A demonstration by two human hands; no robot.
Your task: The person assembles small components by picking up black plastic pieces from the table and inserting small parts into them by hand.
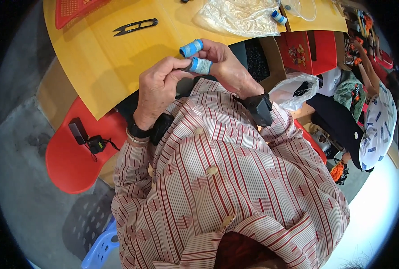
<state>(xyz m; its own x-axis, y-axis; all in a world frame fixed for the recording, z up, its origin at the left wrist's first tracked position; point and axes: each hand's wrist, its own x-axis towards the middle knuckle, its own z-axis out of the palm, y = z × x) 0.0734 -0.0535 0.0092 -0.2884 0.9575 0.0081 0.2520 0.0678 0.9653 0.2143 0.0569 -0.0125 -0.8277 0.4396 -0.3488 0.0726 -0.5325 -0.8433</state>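
Both hands raised together just off the near edge of the yellow tabletop (96, 67), over the striped shirt (235, 179). Left hand (157, 87) curled narrow, thumb and forefinger pinched on a finger of the right hand wrapped in blue and white tape (200, 65). Right hand (226, 65) half closed, holding nothing loose; a second taped finger (191, 47) sticking up just above the first, wrapped in the same blue. Possibly thimble-like guards rather than plain tape: too small to tell. Black band on each wrist, the right one carrying a dark boxy device (258, 109).

Near the far edge of the tabletop, well apart from the hands, black thread snips (135, 27) lying flat, blades pointing left. At the far left corner, part of a red mesh tray (76, 10). Toward the far right edge, a crumpled clear plastic bag (242, 17) with a small blue and white roll (278, 17) just beside it.

Below the tabletop's left edge, a red stool (67, 166) with a black charger and cable (88, 139) resting on its seat. To the right of the tabletop, a red box (309, 51) standing open, a white plastic bag (293, 92) close beneath it.
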